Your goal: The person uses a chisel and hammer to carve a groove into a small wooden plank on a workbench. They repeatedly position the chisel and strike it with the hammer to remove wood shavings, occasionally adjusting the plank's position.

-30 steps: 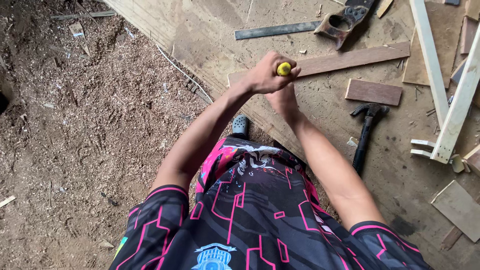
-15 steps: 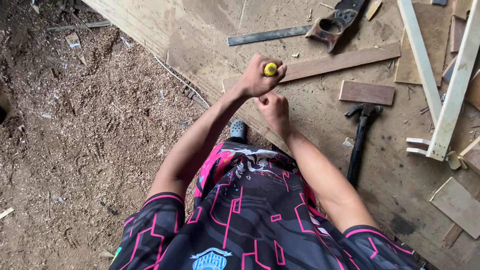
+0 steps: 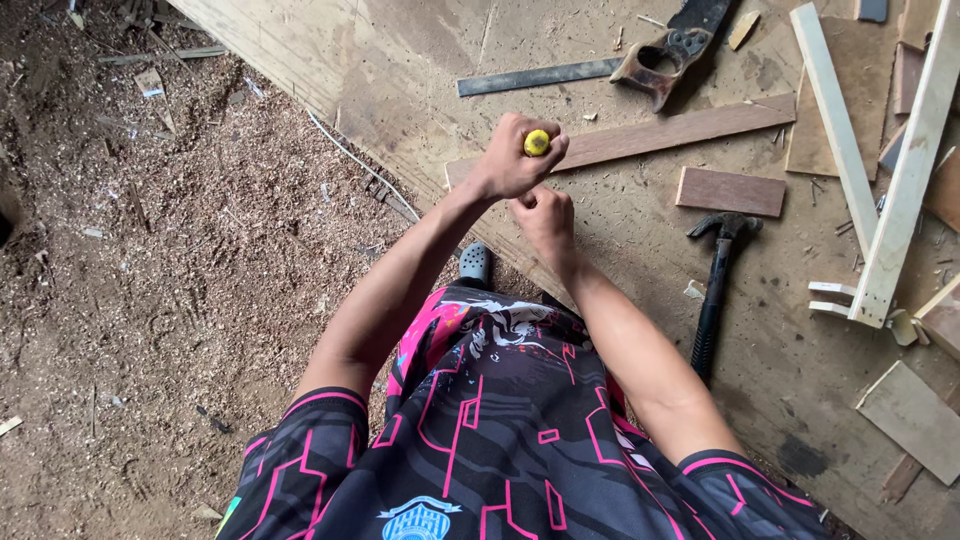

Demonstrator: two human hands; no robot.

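A yellow-capped tool handle (image 3: pixel 537 142) is gripped in the left hand (image 3: pixel 512 160), whose fingers are wrapped closed around it so that only the round yellow end shows from above; the shaft and tip are hidden beneath the fist, so what kind of tool it is cannot be told for certain. The right hand (image 3: pixel 543 215) is held just below and beside it, its fingers curled shut, and whether anything small is pinched in them cannot be seen. Both hands are placed over the near end of a long reddish wooden strip (image 3: pixel 680 130) that lies across the dusty plywood worktop (image 3: pixel 420 70), close to the edge where the worktop meets the sawdust-covered floor (image 3: pixel 150 280). The work appears to be a pressing or turning of the tool into the strip's end, and it would be done best with the handle kept upright, the force sent straight down through the wrist, and the strip steadied firmly so that it is not skewed. A slip toward the supporting hand should be guarded against. A hammer (image 3: pixel 715 290), a short wooden block (image 3: pixel 730 190), a handsaw (image 3: pixel 665 55) and a flat metal ruler (image 3: pixel 540 77) are left lying nearby, apart from the hands.
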